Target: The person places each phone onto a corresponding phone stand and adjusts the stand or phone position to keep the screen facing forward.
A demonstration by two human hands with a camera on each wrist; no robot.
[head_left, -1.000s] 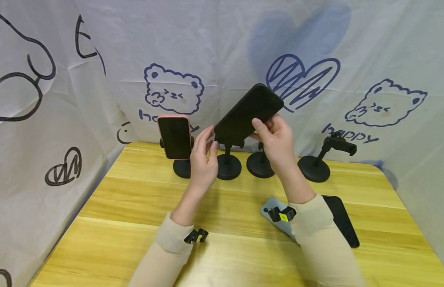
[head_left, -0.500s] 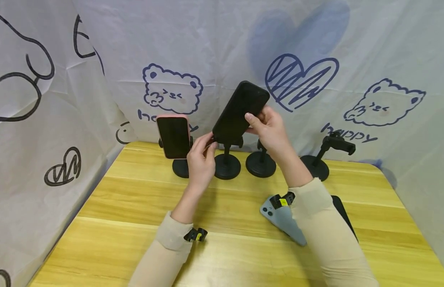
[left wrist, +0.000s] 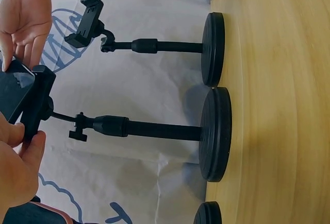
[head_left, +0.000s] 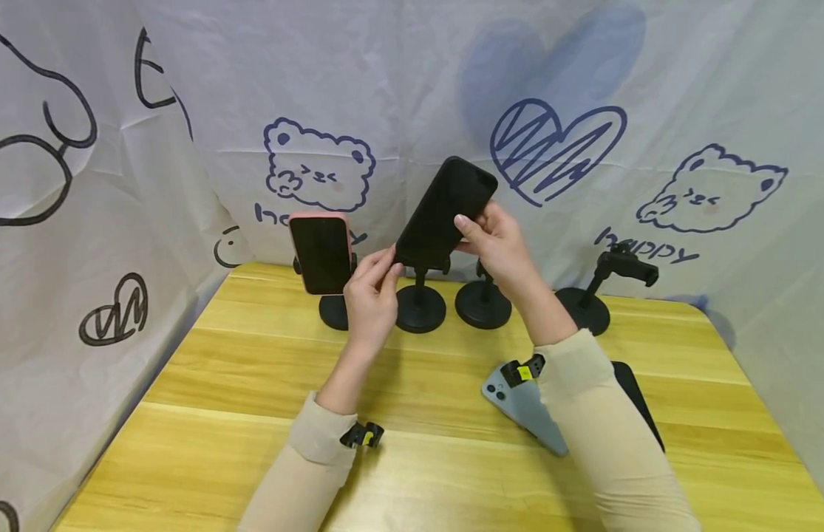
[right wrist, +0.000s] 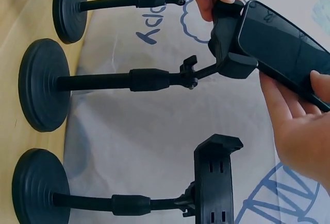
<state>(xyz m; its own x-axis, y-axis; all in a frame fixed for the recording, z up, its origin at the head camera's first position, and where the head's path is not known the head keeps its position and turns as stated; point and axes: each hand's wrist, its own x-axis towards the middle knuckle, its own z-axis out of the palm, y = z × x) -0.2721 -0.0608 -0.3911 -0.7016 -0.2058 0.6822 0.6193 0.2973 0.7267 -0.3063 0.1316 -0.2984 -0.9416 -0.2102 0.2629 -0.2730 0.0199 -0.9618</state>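
A black smartphone (head_left: 445, 210) is tilted to the right, and my right hand (head_left: 508, 247) grips its right edge with the thumb on the screen. The phone's lower end is at the black clamp (right wrist: 227, 38) of a phone stand (head_left: 420, 309), though whether it sits fully inside I cannot tell. My left hand (head_left: 373, 299) pinches the left end of that clamp between thumb and fingers; the left wrist view shows the thumb (left wrist: 15, 131) against it. To the left, a pink-cased phone (head_left: 321, 255) stands upright in another stand.
Right of the hands are two more black phone stands, a nearer one (head_left: 483, 304) and one farther right (head_left: 582, 310). On the wooden table (head_left: 239, 443) lie a light blue phone (head_left: 525, 410), back up, and a black phone (head_left: 634, 399) partly behind my right sleeve. A printed cloth hangs behind.
The phone has moved left and turned steeper, its lower end coming to the clamp. My right hand moved left with it. The left hand's fingers closed onto the clamp's end.
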